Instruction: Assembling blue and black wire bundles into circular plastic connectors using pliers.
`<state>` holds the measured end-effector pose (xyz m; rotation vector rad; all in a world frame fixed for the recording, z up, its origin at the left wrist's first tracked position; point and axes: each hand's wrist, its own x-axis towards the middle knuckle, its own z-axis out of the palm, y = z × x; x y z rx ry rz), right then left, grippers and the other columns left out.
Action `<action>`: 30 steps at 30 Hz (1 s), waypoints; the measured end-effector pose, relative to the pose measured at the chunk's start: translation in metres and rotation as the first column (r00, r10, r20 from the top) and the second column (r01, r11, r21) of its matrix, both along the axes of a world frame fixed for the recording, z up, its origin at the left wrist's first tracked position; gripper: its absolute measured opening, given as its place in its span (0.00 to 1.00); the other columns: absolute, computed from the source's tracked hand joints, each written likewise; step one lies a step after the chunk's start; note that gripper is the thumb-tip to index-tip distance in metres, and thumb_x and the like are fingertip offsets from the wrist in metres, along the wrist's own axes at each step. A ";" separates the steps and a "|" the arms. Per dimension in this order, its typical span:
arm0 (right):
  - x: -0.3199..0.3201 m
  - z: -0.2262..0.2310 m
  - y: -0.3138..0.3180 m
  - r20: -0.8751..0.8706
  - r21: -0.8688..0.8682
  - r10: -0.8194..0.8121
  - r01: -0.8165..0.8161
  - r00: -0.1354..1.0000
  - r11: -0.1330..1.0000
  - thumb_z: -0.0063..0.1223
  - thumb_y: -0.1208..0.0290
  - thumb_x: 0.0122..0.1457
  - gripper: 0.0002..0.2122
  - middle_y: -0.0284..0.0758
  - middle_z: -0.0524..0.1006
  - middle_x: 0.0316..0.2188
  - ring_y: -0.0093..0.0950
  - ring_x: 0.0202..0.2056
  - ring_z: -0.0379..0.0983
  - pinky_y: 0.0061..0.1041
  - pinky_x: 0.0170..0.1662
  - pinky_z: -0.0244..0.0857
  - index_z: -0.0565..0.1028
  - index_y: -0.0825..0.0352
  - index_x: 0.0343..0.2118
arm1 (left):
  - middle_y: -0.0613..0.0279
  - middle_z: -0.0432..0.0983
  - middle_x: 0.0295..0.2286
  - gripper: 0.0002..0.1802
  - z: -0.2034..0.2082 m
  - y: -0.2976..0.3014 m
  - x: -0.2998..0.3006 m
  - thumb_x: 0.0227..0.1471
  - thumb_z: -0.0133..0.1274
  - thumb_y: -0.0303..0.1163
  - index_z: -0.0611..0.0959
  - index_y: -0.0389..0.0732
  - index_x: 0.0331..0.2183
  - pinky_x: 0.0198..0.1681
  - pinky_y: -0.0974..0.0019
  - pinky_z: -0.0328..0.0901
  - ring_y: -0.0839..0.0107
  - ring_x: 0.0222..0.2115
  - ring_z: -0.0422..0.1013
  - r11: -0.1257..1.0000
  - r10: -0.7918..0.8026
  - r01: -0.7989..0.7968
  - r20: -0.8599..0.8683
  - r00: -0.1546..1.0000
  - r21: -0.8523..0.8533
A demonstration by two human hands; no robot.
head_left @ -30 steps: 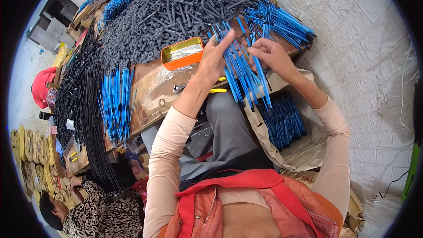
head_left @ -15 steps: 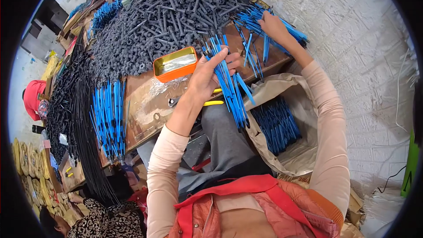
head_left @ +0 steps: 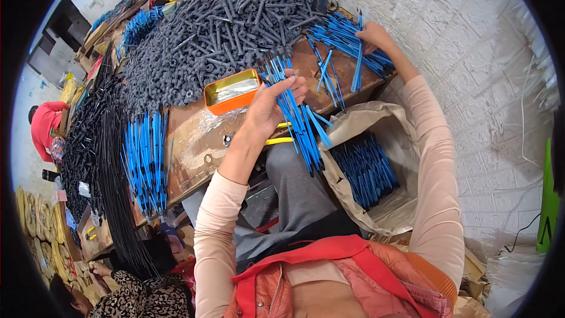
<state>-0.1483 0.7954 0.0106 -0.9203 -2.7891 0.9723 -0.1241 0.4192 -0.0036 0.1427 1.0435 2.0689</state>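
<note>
My left hand is closed round a bundle of thin blue rods with black ends, tilted over the table's front edge above my lap. At the right end of the table, my right hand pinches a blue rod that stands out nearly upright in the picture. Beneath and beside that hand lies a loose pile of similar blue rods. A few more blue rods lie on the wood between my two hands.
A large heap of grey plastic tube-like parts covers the table. Next to my left hand are an orange tin and yellow-handled pliers. An open sack of blue rods stands below the right edge, by a white wall. Other people sit at the left.
My right hand has shifted slightly right and down, and a blue rod now stands upright at its fingers. My left hand, with the bundle, has moved slightly left.
</note>
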 end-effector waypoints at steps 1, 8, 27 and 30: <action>0.009 0.005 0.002 -0.112 0.039 0.036 -0.032 0.993 0.999 0.55 0.61 0.51 0.16 0.45 0.79 0.21 0.36 0.18 0.78 0.33 0.26 0.74 0.76 0.75 0.24 | 0.53 0.79 0.38 0.18 0.000 0.000 0.000 0.52 0.58 0.28 0.75 0.41 0.46 0.42 0.60 0.73 0.62 0.38 0.77 1.000 0.025 -0.025 0.004 1.000 -0.008; 0.096 0.058 -0.029 -0.433 -0.175 0.142 -0.237 0.890 0.956 0.53 0.64 0.58 0.10 0.34 0.78 0.24 0.24 0.25 0.78 0.22 0.24 0.70 0.72 0.66 0.33 | 0.55 0.79 0.37 0.17 -0.008 -0.001 -0.005 0.52 0.58 0.28 0.75 0.41 0.45 0.34 0.65 0.71 0.63 0.37 0.77 0.996 0.092 -0.092 -0.015 0.996 -0.020; 0.124 0.020 -0.175 -0.318 -0.628 0.524 -0.590 0.790 0.508 0.49 0.66 0.63 0.09 0.35 0.79 0.28 0.23 0.27 0.79 0.17 0.27 0.70 0.70 0.67 0.37 | 0.64 0.76 0.27 0.12 -0.007 0.004 0.020 0.52 0.59 0.32 0.77 0.40 0.38 0.33 0.66 0.74 0.71 0.27 0.76 0.994 0.090 -0.099 -0.177 0.980 -0.041; 0.113 0.015 -0.165 -0.194 -0.732 0.512 -0.471 0.837 0.492 0.51 0.65 0.62 0.11 0.37 0.79 0.28 0.28 0.29 0.79 0.21 0.30 0.70 0.71 0.68 0.39 | 0.65 0.76 0.26 0.11 -0.007 -0.003 0.019 0.52 0.58 0.32 0.77 0.39 0.37 0.33 0.66 0.74 0.71 0.27 0.76 0.996 -0.002 -0.007 -0.095 0.995 -0.093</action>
